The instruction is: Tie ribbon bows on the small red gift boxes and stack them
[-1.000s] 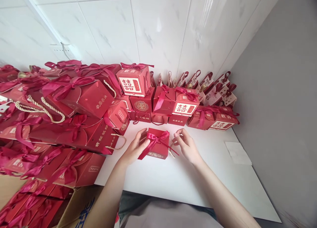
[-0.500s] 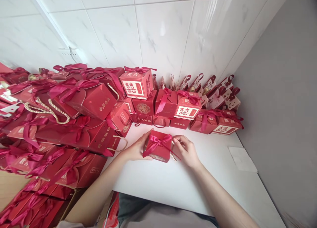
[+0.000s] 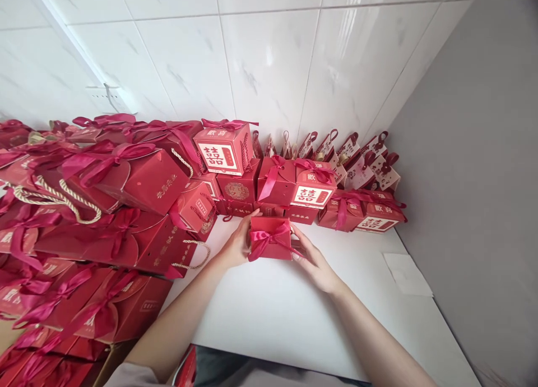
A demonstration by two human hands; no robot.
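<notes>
A small red gift box (image 3: 273,249) with a pink ribbon bow (image 3: 267,238) on top is held between my two hands over the white table (image 3: 260,314). My left hand (image 3: 239,242) grips the box's left side, its fingers partly hidden behind the box. Against the right side press the fingers of my right hand (image 3: 313,261), close to the ribbon's tail. Just behind the box stands a row of similar red boxes, among them a red box with a ribbon (image 3: 275,179).
Piled red gift boxes (image 3: 147,179) with rope handles fill the left side. Along the tiled wall (image 3: 269,67) stand upright cards with loops (image 3: 365,168). A white paper sheet (image 3: 407,273) lies at the table's right edge, beside a grey wall (image 3: 474,179).
The held box has turned to face more squarely and moved slightly toward the back row. My right hand has gone from pinching near the handle cord to pressing the box's side.
</notes>
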